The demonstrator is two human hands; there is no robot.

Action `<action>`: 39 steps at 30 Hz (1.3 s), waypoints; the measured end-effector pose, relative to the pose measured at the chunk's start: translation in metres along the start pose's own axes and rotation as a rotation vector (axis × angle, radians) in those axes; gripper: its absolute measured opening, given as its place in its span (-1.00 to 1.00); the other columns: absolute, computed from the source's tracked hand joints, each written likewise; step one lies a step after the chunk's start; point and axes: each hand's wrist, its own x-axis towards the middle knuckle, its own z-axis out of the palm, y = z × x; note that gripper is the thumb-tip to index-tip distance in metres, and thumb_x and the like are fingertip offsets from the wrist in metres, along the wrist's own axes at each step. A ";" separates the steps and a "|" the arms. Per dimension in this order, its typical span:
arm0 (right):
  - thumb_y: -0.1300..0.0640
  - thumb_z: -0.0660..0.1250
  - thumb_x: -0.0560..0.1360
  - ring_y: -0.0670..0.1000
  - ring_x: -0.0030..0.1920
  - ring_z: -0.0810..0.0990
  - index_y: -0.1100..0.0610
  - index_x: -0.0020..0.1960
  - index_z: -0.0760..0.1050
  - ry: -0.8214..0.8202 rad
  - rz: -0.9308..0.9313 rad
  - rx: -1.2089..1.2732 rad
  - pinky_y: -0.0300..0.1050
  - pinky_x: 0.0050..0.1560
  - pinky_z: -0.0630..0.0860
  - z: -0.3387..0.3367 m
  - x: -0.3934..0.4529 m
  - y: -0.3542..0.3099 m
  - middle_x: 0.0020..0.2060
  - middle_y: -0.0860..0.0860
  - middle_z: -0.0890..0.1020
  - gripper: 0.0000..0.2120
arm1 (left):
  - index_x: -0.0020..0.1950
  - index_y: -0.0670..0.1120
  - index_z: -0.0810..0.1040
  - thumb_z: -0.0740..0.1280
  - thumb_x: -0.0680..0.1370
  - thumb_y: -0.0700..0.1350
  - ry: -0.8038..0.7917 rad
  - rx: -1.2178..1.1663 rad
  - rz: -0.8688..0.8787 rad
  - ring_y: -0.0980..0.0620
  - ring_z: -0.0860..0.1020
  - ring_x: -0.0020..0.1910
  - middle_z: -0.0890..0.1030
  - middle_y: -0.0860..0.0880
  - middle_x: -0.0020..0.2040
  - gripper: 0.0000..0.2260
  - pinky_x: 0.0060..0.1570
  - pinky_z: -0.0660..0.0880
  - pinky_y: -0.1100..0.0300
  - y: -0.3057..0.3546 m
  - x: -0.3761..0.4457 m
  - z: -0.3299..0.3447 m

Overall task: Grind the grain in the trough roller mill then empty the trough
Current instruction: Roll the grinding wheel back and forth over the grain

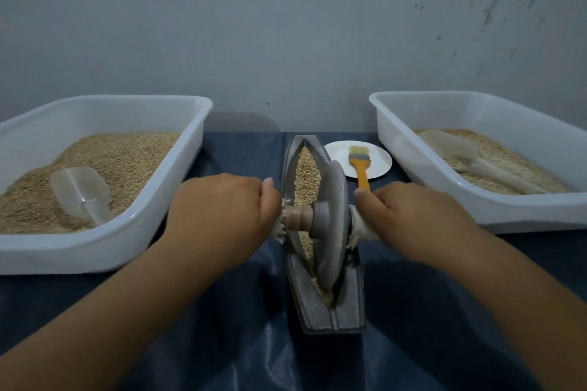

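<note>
My left hand (222, 206) and right hand (419, 216) each curl around 1 end of the axle (297, 216), with the stone wheel (332, 225) standing in the trough (346, 311) between them. Grain (306, 171) lies in the trough beyond the wheel. Left of the trough sits a tub (133, 241) of grain with a scoop (81, 192); right of it, a plate (378, 155) with a brush (360, 165), then a 2nd tub (524, 216).

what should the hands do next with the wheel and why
Probably roll the grinding wheel forward along the trough. The left hand and right hand each grip an end of the axle, the wheel sits toward the near end, and the grain ahead of it looks whole.
</note>
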 end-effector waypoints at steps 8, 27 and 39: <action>-0.13 -0.08 0.58 0.04 -0.37 0.43 0.02 -0.38 0.41 0.304 0.046 -0.121 -0.10 -0.31 0.32 0.028 0.074 -0.002 -0.45 -0.02 0.42 -0.51 | -0.21 -0.03 0.35 -0.21 0.57 0.11 -0.039 -0.055 -0.135 -0.06 0.35 -0.32 0.26 0.04 -0.41 -0.57 -0.27 0.29 0.11 -0.015 0.056 0.056; -0.17 -0.16 0.50 -0.01 -0.42 0.42 0.03 -0.36 0.38 0.098 -0.062 -0.102 -0.11 -0.41 0.24 0.013 0.018 0.004 -0.45 -0.01 0.46 -0.51 | -0.34 -0.02 0.40 -0.25 0.52 0.12 -0.074 -0.038 -0.030 0.05 0.39 -0.49 0.38 0.06 -0.46 -0.49 -0.39 0.45 0.16 -0.002 0.010 0.010; -0.08 -0.03 0.57 0.02 -0.43 0.38 0.05 -0.44 0.35 0.374 0.038 -0.109 -0.13 -0.38 0.24 0.030 0.094 -0.001 -0.49 -0.02 0.39 -0.53 | -0.04 -0.12 0.49 -0.09 0.61 -0.02 -0.046 0.047 -0.063 -0.06 0.39 -0.31 0.42 -0.03 -0.28 -0.62 -0.28 0.32 0.12 -0.018 0.072 0.063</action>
